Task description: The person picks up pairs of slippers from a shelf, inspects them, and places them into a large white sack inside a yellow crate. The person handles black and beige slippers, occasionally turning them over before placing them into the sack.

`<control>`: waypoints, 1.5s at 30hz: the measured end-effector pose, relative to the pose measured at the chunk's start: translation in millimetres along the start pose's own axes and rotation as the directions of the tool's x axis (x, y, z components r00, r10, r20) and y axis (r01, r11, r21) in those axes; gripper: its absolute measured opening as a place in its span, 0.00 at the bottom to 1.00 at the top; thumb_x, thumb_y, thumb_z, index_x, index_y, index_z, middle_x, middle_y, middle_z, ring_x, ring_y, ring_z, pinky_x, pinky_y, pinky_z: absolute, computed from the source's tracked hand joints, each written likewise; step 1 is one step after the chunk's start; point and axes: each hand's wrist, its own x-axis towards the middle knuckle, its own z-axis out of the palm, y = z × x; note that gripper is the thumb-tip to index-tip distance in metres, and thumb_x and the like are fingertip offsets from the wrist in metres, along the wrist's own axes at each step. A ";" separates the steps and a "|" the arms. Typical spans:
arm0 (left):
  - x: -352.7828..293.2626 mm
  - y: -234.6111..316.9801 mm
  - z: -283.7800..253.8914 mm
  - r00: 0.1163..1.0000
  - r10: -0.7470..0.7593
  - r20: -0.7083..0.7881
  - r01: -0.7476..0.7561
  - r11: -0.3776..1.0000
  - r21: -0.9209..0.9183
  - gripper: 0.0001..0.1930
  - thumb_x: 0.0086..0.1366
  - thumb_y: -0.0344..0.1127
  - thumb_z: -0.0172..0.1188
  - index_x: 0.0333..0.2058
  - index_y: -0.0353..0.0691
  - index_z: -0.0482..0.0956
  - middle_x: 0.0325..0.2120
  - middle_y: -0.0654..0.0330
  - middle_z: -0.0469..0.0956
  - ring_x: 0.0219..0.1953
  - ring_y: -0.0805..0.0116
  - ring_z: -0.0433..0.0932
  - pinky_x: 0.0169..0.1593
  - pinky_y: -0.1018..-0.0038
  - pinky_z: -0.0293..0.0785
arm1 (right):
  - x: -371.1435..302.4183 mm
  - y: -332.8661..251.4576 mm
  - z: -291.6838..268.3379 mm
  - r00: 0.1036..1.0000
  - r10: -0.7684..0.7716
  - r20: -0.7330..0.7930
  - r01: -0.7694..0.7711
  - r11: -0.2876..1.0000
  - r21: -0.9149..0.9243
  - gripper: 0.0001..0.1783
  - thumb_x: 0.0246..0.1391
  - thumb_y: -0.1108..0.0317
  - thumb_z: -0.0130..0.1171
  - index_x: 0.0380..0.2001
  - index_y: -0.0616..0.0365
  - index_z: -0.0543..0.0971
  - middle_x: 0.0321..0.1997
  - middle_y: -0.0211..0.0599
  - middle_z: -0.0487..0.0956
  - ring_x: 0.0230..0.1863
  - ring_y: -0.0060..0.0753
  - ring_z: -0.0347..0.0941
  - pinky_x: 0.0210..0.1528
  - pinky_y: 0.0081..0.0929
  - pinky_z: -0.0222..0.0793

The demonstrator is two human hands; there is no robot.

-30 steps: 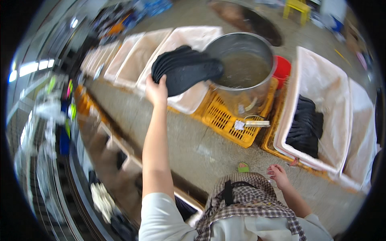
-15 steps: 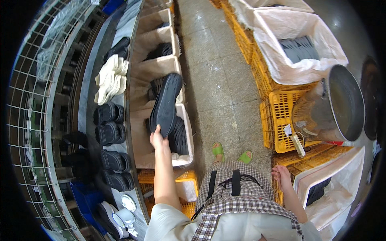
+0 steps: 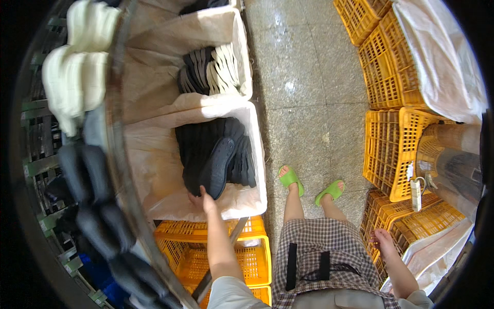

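My left hand (image 3: 205,200) is closed on the end of a black slipper (image 3: 218,162), its sole facing up. The slipper is over a white-lined bin (image 3: 261,154), where several black slippers (image 3: 195,147) stand packed in a row. Where the held slipper meets the others is hard to make out. On my other side, my right hand (image 3: 382,239) hangs empty beside the yellow crates, fingers loosely bent and slightly apart.
Farther up, another lined bin holds black and cream slippers (image 3: 222,69). A shelf on the left carries cream slippers (image 3: 77,77) and dark ones (image 3: 103,221). Yellow crates (image 3: 391,154) line the right of the aisle, with a metal drum (image 3: 455,159) beside them.
My left hand has brought the black slipper down into the bin among the others. The view has shifted closer over this bin. My right hand still hangs at my side.
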 end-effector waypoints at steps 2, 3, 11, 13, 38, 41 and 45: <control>-5.4 -16.5 60.0 0.957 0.284 -0.064 -0.280 0.958 0.061 0.33 0.56 0.39 0.63 0.56 0.30 0.61 0.54 0.38 0.62 0.54 0.47 0.66 0.56 0.62 0.64 | 21.3 3.3 17.8 0.998 0.047 -0.032 -0.049 0.998 -0.047 0.07 0.59 0.61 0.49 0.34 0.52 0.71 0.31 0.28 0.75 0.32 0.22 0.72 0.31 0.22 0.64; -11.6 -27.3 90.1 0.950 0.311 0.028 -0.312 0.950 0.017 0.34 0.56 0.38 0.63 0.57 0.28 0.59 0.56 0.38 0.59 0.56 0.47 0.63 0.59 0.63 0.59 | 32.1 4.6 24.3 0.998 0.062 -0.029 -0.064 0.995 -0.070 0.07 0.59 0.61 0.49 0.34 0.52 0.71 0.31 0.28 0.76 0.32 0.22 0.72 0.31 0.22 0.64; -48.1 -124.9 188.2 0.735 0.302 0.607 -0.513 0.833 0.207 0.55 0.43 0.42 0.72 0.59 0.27 0.41 0.53 0.38 0.63 0.51 0.45 0.69 0.53 0.61 0.66 | 72.7 21.2 61.5 0.985 0.169 -0.032 -0.171 0.979 -0.107 0.09 0.58 0.64 0.51 0.40 0.54 0.72 0.35 0.29 0.78 0.34 0.23 0.74 0.32 0.20 0.63; -41.2 -123.5 193.7 0.735 0.331 0.592 -0.472 0.877 0.096 0.58 0.40 0.42 0.74 0.60 0.29 0.40 0.53 0.38 0.64 0.52 0.45 0.68 0.53 0.61 0.66 | 75.6 24.2 65.5 0.986 0.168 0.010 -0.165 0.978 -0.128 0.09 0.58 0.64 0.52 0.40 0.54 0.73 0.35 0.29 0.78 0.34 0.23 0.74 0.33 0.22 0.64; -218.1 214.1 -220.3 -0.358 0.672 0.649 -0.262 0.594 -0.760 0.33 0.56 0.34 0.62 0.58 0.38 0.59 0.55 0.50 0.64 0.55 0.60 0.67 0.57 0.70 0.63 | 9.5 -59.2 69.1 0.912 -0.330 0.242 0.348 0.937 -0.036 0.07 0.58 0.63 0.51 0.37 0.51 0.71 0.33 0.27 0.76 0.29 0.19 0.71 0.28 0.17 0.63; -185.2 281.4 -338.6 -0.440 0.658 0.611 -0.215 0.583 -0.783 0.31 0.57 0.39 0.63 0.56 0.35 0.63 0.51 0.52 0.70 0.55 0.63 0.68 0.57 0.70 0.64 | 1.1 -88.9 81.8 0.873 -0.393 0.288 0.416 0.909 -0.022 0.07 0.57 0.62 0.51 0.37 0.49 0.71 0.32 0.25 0.75 0.29 0.18 0.71 0.26 0.17 0.62; -79.5 306.8 -422.4 0.542 0.759 0.362 -0.086 0.479 -0.874 0.19 0.58 0.32 0.60 0.47 0.36 0.68 0.36 0.55 0.76 0.38 0.63 0.77 0.44 0.67 0.74 | -15.8 -117.5 98.1 0.850 -0.455 0.265 0.488 0.870 -0.072 0.07 0.57 0.62 0.51 0.36 0.50 0.71 0.30 0.26 0.74 0.27 0.19 0.70 0.25 0.16 0.60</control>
